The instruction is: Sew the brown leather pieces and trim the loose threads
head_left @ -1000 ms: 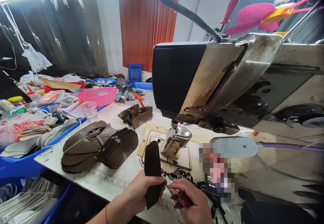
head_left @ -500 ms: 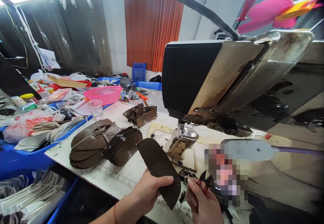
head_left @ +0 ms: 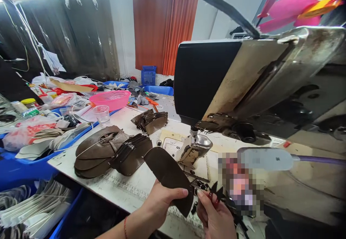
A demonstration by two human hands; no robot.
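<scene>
My left hand grips a brown, rounded leather-like piece, thumb on top and the other fingers underneath. Close to its right end, my right hand is closed around thread snips with dark pointed blades and a bit of red. That hand's thumb and forefinger are pinched; what lies between them is too small to make out. Behind the brown piece stands the metal post of a sewing machine. A fanned stack of brown pieces lies left of my hands, against larger brown shoe uppers.
Another brown bundle lies farther back. A clear plastic cup and a pink basket stand near blue bins of cut pieces. The machine head overhangs the right side. A grey plate with a purple cable sits at right.
The brown piece has shifted slightly left at its far end and its lower tip has risen a little. The snips have turned slightly in my right hand, still beside it.
</scene>
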